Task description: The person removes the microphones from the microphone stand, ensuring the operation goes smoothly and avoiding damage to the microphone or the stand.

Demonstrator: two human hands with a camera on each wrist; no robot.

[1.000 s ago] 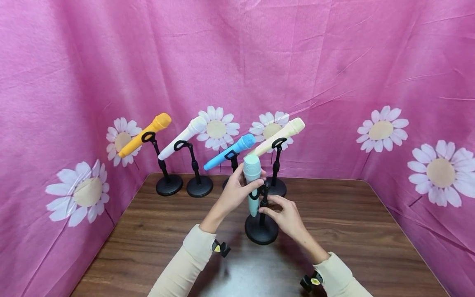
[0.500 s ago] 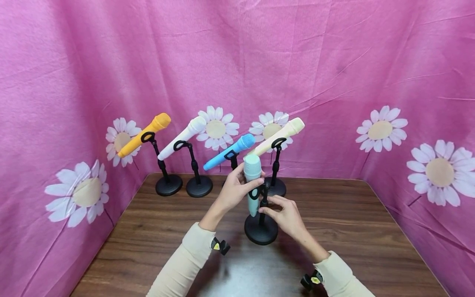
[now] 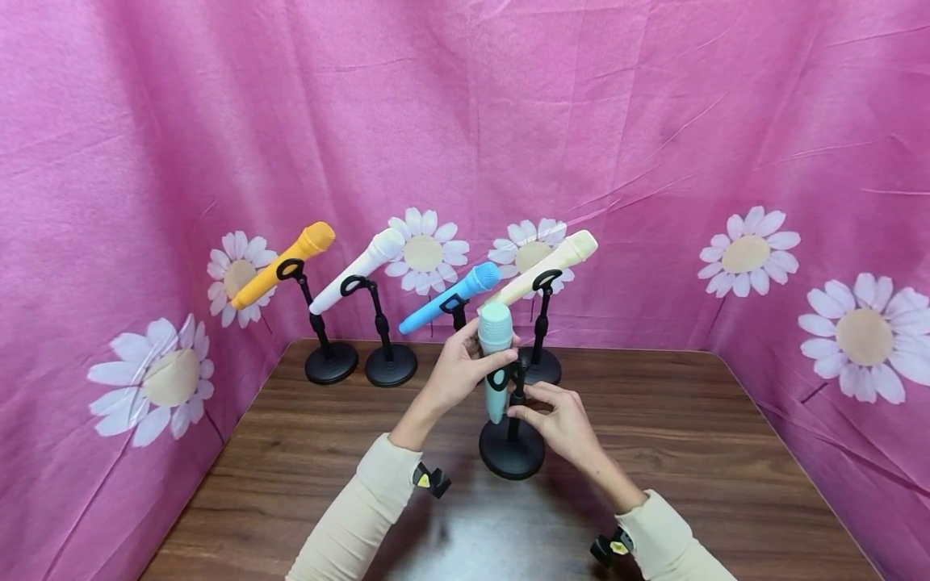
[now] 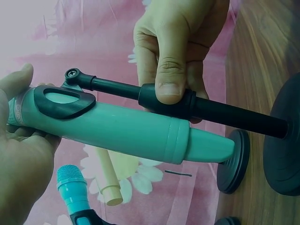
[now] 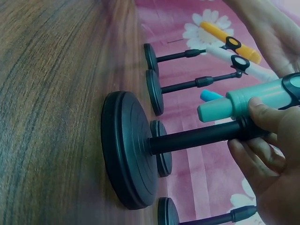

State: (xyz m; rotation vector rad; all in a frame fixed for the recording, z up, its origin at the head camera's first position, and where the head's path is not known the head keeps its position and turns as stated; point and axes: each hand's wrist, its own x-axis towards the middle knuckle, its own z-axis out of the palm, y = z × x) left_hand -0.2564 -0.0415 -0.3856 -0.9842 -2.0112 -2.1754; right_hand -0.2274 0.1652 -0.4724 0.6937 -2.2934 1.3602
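A mint-green microphone (image 3: 496, 331) sits in the black clip (image 4: 65, 102) of a short desk stand (image 3: 512, 448), its head up and its tail end pointing down beside the pole. My left hand (image 3: 458, 367) grips the microphone just below its head, thumb across the front. Lower down, my right hand (image 3: 555, 420) pinches the collar (image 4: 166, 101) of the stand's pole between thumb and fingers. The stand's round base (image 5: 129, 150) rests flat on the wooden table.
Behind stand several more microphones on black stands: orange (image 3: 283, 265), white (image 3: 356, 270), blue (image 3: 450, 298) and cream (image 3: 541, 270). The brown table (image 3: 305, 484) ends at a pink cloth (image 3: 465, 121) with daisies, which surrounds it at the back and sides.
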